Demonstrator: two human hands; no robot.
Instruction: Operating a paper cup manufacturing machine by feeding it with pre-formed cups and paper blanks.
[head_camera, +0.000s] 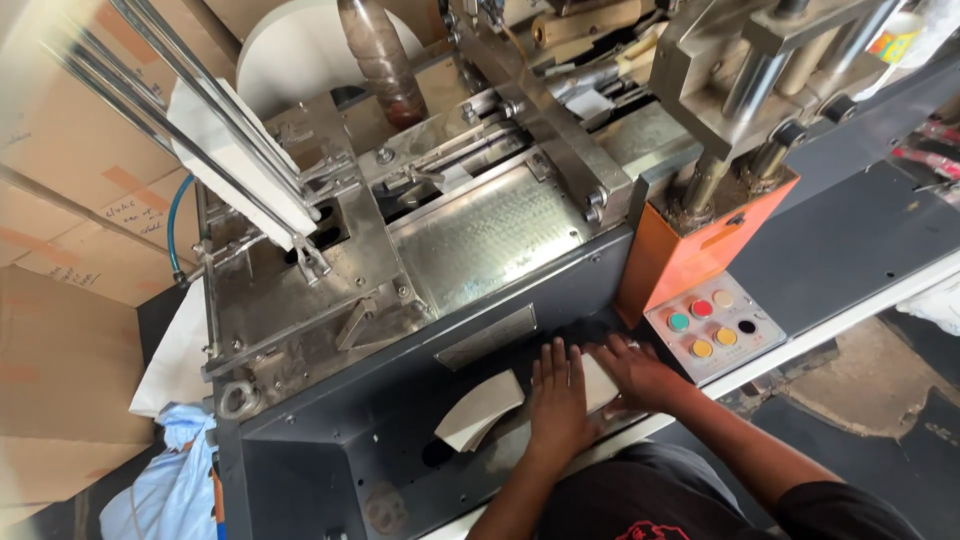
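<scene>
1. The stack of curved paper blanks, fan-shaped and off-white, lies on the sloping dark front panel of the machine, low in the view, just under the small metal plate.
2. My left hand lies flat on top of the stack, fingers stretched out and close together, pressing down rather than gripping; nothing is closed in it.
3. My right hand is at the stack's right end, fingers spread and bent over the edge. I cannot tell whether the fingertips pinch the blanks or only push against them.
4. I judge the step in hand to be squaring up and gathering the blanks. The next move calls for both hands to close on the ends together, so the loose sheets do not fan out or slide down the slope.
5. Around it: the orange control box with its panel of coloured push buttons sits just to the right of my right hand, near enough to knock by accident.
6. Above is the perforated steel bed; at upper left, slanted steel rods hold a white paper stack. Both are well apart from my hands.
7. Cardboard cartons stand at the left, and a pale blue bag lies below them.
</scene>
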